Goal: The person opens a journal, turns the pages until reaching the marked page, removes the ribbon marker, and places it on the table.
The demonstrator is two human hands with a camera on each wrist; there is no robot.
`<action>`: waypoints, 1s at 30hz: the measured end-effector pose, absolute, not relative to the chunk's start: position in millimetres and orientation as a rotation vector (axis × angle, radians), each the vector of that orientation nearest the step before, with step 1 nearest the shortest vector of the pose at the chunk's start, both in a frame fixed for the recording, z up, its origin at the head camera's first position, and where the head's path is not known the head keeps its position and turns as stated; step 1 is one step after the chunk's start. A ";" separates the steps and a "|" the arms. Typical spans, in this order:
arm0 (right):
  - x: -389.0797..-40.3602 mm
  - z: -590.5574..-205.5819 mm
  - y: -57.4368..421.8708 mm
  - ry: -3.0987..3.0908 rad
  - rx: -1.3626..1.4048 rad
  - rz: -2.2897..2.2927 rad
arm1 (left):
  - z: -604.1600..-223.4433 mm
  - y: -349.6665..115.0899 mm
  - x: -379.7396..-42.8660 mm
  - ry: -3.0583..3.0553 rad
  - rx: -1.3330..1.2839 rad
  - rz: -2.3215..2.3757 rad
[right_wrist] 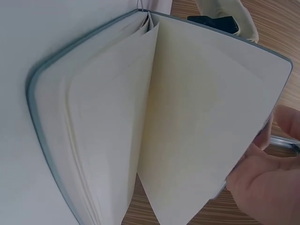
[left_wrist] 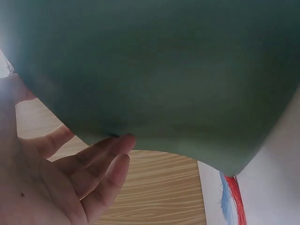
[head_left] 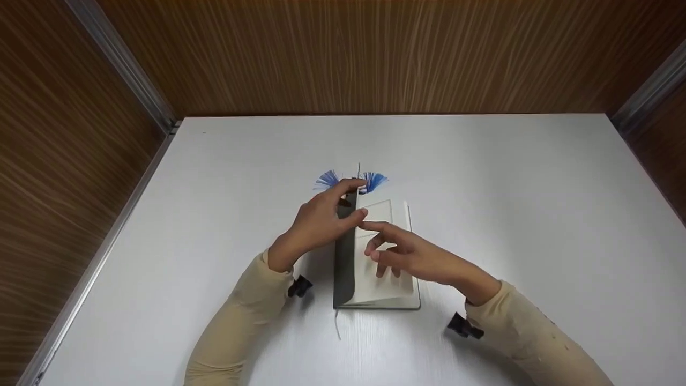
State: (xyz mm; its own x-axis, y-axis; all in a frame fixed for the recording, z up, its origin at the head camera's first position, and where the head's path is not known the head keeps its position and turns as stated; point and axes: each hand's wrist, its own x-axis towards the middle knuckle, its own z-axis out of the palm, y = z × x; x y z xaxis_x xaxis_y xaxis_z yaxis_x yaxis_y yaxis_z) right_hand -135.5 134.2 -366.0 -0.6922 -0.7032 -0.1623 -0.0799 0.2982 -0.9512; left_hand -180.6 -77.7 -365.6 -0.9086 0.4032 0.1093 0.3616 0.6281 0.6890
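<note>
A notebook [head_left: 344, 268] with a dark green cover lies part-opened on the white table, its front cover raised steeply. My left hand [head_left: 320, 214] holds the raised cover by its upper edge. In the left wrist view, fingertips [left_wrist: 124, 143] lie against the outside of the green cover [left_wrist: 164, 79], while other fingers pass behind it. Over the cream pages [head_left: 383, 289] is my right hand [head_left: 410, 252], its index finger stretched to the cover's edge and the other fingers loosely bent. The right wrist view shows blank pages [right_wrist: 197, 103] spread apart.
Blue tassels [head_left: 375, 181] stick out beyond the notebook's far end; red threads [left_wrist: 238, 201] show beside blue ones in the left wrist view. A thin ribbon [head_left: 337, 326] trails from the near end. Wood-grain panels [head_left: 343, 59] enclose the table.
</note>
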 end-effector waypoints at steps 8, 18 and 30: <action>-143.0 -350.8 154.6 2.174 -0.644 -1.502 | -366.8 -86.4 -182.9 2.682 0.641 1.267; -157.6 -363.9 174.2 2.296 -0.502 -1.524 | -370.2 -97.3 -183.7 2.643 0.627 1.283; -162.3 -381.8 182.4 2.292 -0.348 -1.379 | -373.6 -106.4 -184.4 2.560 0.643 1.362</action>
